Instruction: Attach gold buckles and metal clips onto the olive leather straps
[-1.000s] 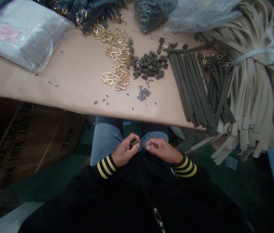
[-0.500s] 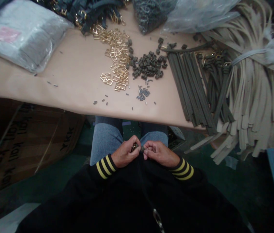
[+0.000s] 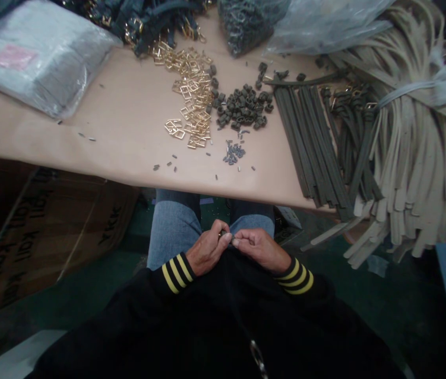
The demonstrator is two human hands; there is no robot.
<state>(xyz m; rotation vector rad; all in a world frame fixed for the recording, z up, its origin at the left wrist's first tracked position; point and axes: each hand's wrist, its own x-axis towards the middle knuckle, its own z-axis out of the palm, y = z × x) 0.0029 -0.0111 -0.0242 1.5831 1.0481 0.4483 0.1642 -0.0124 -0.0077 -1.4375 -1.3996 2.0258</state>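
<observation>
Over my lap, just in front of the table edge, both hands are closed and meet at the fingertips. My left hand (image 3: 209, 248) pinches a small dark strap piece (image 3: 232, 238) between thumb and forefinger; most of it is hidden, with a dull metallic spot by the fingers. Against the other end of this piece press the thumb and fingertips of my right hand (image 3: 261, 249). On the table beyond lie gold rectangular rings (image 3: 196, 108), a heap of dark olive strap loops (image 3: 243, 107) and a small pile of grey metal bits (image 3: 233, 152).
Dark olive straps (image 3: 310, 142) lie in a row at the right, beside a tied bundle of beige strips (image 3: 424, 173) hanging past the table edge. A plastic-wrapped packet (image 3: 45, 58) lies at the left, above a cardboard box (image 3: 69, 226). Bagged dark hardware (image 3: 246, 23) sits at the back.
My hands have drawn slightly closer together, and my left hand has turned a little. The gold glint and dark piece between the fingers are now more covered.
</observation>
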